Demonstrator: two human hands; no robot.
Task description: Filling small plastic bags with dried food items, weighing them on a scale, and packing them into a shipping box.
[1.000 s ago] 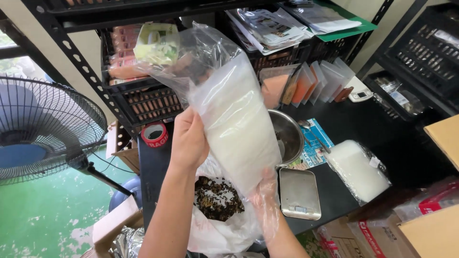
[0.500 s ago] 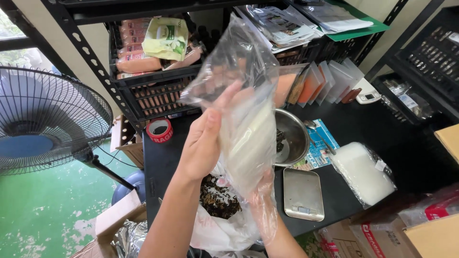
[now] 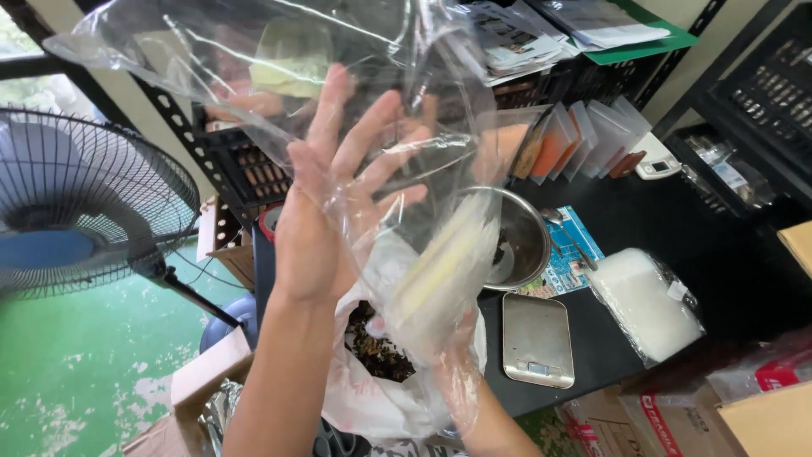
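Since half a second ago, the left hand [image 3: 326,207] has opened from a grip on the clear plastic bag [image 3: 279,93] into a flat, raised palm, fingers spread wide and pressed against the film, which is now pulled out broad toward the upper left. Bag contents, a pale stack of thin bags [image 3: 444,262], sit lower, just above the right hand [image 3: 452,372]. That hand wears a loose transparent glove and supports the stack from beneath; whether its fingers close cannot be told through the film. Below both hands a white sack [image 3: 381,398] holds dark dried material. Right of it on the black table [image 3: 677,228] lie a steel bowl [image 3: 520,241], a small flat scale [image 3: 534,340] and a sealed pale packet [image 3: 647,300]. A standing fan [image 3: 85,211] is at left.
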